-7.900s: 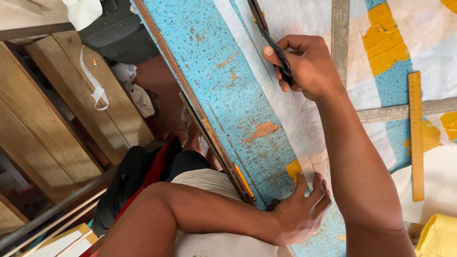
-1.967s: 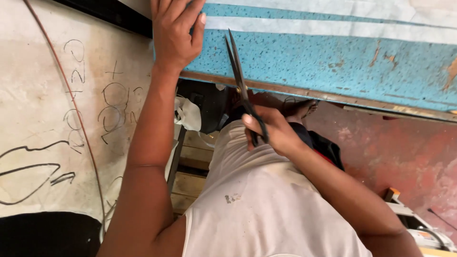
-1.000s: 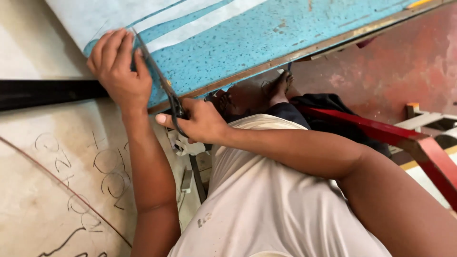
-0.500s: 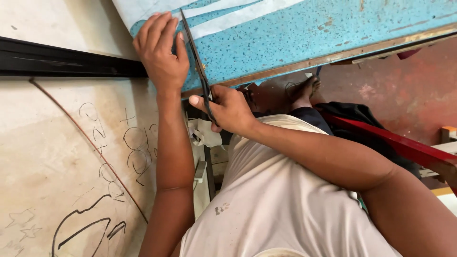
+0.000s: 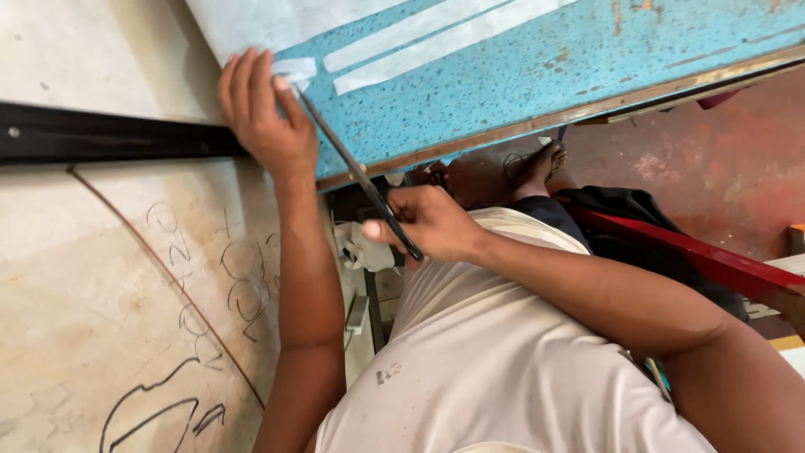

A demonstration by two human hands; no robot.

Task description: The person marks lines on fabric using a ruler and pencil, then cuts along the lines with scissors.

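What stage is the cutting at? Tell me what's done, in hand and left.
Done: two cut white strips lie on the blue tabletop. In hand: the right hand works the scissors, their tips at a white piece that the left hand pins near the table's corner. Left: that piece is not yet cut through; a larger white sheet lies beyond.
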